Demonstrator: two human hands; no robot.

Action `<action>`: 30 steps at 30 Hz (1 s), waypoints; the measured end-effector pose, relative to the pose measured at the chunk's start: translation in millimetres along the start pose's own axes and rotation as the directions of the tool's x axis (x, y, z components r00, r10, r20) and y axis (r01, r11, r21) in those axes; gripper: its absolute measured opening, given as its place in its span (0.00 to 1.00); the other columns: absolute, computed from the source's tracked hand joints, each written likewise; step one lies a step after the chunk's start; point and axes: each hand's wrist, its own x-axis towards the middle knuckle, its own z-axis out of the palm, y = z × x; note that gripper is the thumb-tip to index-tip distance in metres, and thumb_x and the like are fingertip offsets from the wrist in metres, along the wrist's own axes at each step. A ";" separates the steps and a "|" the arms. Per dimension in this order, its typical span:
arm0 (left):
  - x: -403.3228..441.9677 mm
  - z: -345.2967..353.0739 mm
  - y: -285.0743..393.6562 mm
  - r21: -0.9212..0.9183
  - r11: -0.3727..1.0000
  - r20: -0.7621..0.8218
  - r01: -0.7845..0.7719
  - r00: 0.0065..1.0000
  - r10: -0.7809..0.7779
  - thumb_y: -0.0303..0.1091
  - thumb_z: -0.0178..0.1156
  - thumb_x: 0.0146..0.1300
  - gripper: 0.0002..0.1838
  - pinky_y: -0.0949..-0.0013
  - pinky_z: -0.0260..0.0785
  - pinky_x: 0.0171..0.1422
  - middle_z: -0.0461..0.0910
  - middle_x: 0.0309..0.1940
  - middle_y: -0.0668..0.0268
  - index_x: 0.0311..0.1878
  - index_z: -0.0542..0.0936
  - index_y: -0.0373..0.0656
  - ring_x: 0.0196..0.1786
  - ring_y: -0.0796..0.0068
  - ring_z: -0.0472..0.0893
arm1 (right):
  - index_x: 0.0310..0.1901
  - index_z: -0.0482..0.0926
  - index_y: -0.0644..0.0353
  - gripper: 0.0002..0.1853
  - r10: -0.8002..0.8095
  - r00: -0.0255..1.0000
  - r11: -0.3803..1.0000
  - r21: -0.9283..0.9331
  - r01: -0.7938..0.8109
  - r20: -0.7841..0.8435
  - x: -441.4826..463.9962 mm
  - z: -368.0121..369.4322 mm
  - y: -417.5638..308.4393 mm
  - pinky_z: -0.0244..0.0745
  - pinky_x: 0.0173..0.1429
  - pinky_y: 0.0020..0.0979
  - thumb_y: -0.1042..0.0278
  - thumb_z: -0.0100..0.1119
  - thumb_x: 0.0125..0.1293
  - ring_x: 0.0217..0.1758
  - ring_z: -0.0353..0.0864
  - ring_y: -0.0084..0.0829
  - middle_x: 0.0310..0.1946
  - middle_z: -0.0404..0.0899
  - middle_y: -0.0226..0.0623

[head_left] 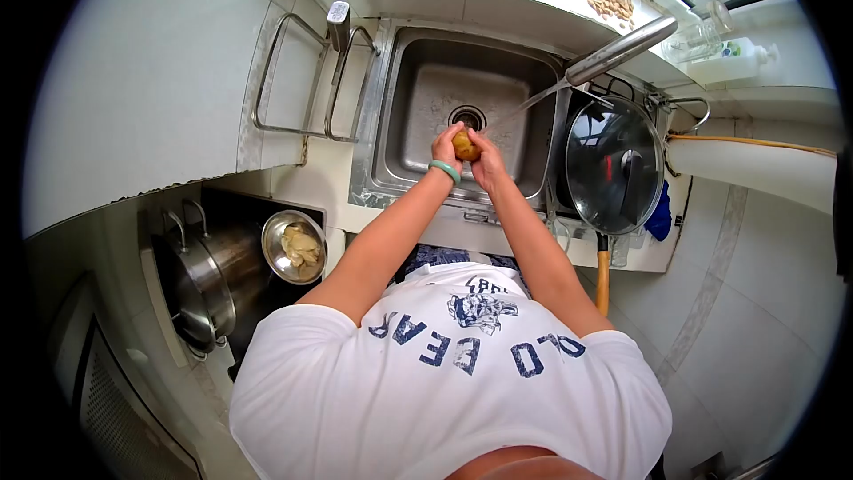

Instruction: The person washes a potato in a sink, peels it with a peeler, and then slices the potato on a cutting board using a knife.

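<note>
A round yellow-brown item, perhaps a potato (465, 146), is held between both hands over the steel sink (426, 80), close to the drain. My left hand (446, 148), with a green bangle at the wrist, is closed round its left side. On the other side my right hand (486, 160) has its fingers wrapped against it. A thin stream of water runs from the faucet (622, 51) down towards the hands. The undersides of the fingers are hidden.
A glass-lidded pan (613, 164) with a wooden handle lies right of the sink. A metal bowl (277, 258) with pale pieces and a large pot (209, 276) are at the left. Beside the window, a ledge (506, 4) holds glassware and a white bottle (737, 62).
</note>
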 end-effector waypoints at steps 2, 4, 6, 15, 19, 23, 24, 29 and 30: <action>-4.9 2.9 5.9 -0.049 0.998 -0.017 0.029 0.999 -0.030 0.32 0.62 0.55 0.04 0.69 0.71 0.43 0.77 0.30 0.69 0.32 0.78 0.44 0.36 0.74 0.77 | 0.48 0.75 0.66 0.17 -0.041 0.998 0.996 -0.077 0.038 -0.044 -5.8 8.9 1.5 0.65 0.59 0.30 0.60 0.54 0.66 0.53 0.73 0.27 0.46 0.76 0.37; -4.1 2.0 6.8 -0.106 0.994 -0.035 0.027 0.999 -0.031 0.32 0.63 0.54 0.05 0.67 0.72 0.43 0.77 0.31 0.69 0.32 0.77 0.45 0.36 0.73 0.78 | 0.48 0.75 0.66 0.17 -0.082 0.993 0.985 -0.158 0.068 -0.083 -5.9 8.6 2.1 0.65 0.58 0.30 0.59 0.53 0.67 0.53 0.72 0.27 0.45 0.76 0.37; -3.5 5.0 0.8 -0.115 0.993 -0.043 0.040 0.998 -0.045 0.32 0.64 0.54 0.06 0.66 0.73 0.42 0.77 0.31 0.68 0.34 0.77 0.45 0.36 0.72 0.78 | 0.50 0.74 0.64 0.19 -0.294 0.948 0.847 -0.426 0.318 0.122 0.3 -2.1 3.2 0.64 0.58 0.30 0.56 0.49 0.69 0.53 0.71 0.28 0.45 0.76 0.37; -8.0 26.5 -6.7 -0.055 0.992 -0.034 0.117 0.992 -0.119 0.38 0.59 0.56 0.10 0.56 0.74 0.44 0.78 0.34 0.64 0.37 0.76 0.43 0.38 0.64 0.80 | 0.50 0.75 0.59 0.21 -0.349 0.931 0.816 -0.454 0.358 0.108 14.7 -21.2 6.2 0.70 0.51 0.28 0.51 0.45 0.68 0.47 0.74 0.26 0.46 0.75 0.35; -15.7 31.2 -9.1 -0.020 0.997 0.033 0.076 0.997 -0.075 0.36 0.56 0.58 0.10 0.55 0.74 0.45 0.77 0.36 0.64 0.40 0.75 0.44 0.40 0.65 0.79 | 0.51 0.75 0.59 0.20 -0.127 0.992 0.938 -0.324 0.125 0.016 10.3 -17.9 -9.9 0.70 0.52 0.28 0.52 0.48 0.68 0.48 0.73 0.26 0.46 0.74 0.35; -8.6 25.5 -4.0 -0.073 0.974 -0.072 0.215 0.973 -0.220 0.38 0.53 0.63 0.11 0.56 0.72 0.50 0.76 0.41 0.64 0.45 0.72 0.45 0.43 0.66 0.78 | 0.51 0.73 0.65 0.18 -0.363 0.929 0.775 -0.529 0.347 0.076 19.8 -28.3 7.8 0.66 0.57 0.28 0.59 0.48 0.67 0.50 0.73 0.29 0.46 0.75 0.39; -1.9 17.7 -9.2 -0.078 0.968 -0.037 0.239 0.970 -0.242 0.39 0.53 0.64 0.11 0.56 0.72 0.52 0.76 0.42 0.64 0.46 0.71 0.45 0.44 0.66 0.78 | 0.52 0.73 0.65 0.18 -0.435 0.896 0.702 -0.592 0.396 0.083 25.2 -35.4 15.2 0.66 0.57 0.28 0.60 0.48 0.67 0.50 0.73 0.29 0.46 0.75 0.39; -10.7 14.8 -8.2 0.004 0.958 0.031 0.288 0.957 -0.288 0.37 0.55 0.64 0.16 0.59 0.68 0.59 0.73 0.48 0.63 0.53 0.71 0.44 0.51 0.67 0.74 | 0.51 0.72 0.63 0.19 -0.195 0.980 0.961 -0.210 0.183 -0.041 25.0 -29.1 -6.2 0.71 0.50 0.29 0.57 0.51 0.66 0.46 0.75 0.29 0.44 0.76 0.37; -12.5 14.2 -7.6 0.050 0.977 0.061 0.206 0.976 -0.209 0.36 0.56 0.63 0.19 0.60 0.67 0.60 0.74 0.48 0.62 0.55 0.70 0.44 0.51 0.67 0.75 | 0.50 0.72 0.62 0.19 -0.117 0.993 0.985 -0.133 0.112 -0.032 25.9 -27.1 -9.7 0.73 0.49 0.30 0.57 0.53 0.66 0.46 0.76 0.30 0.43 0.76 0.36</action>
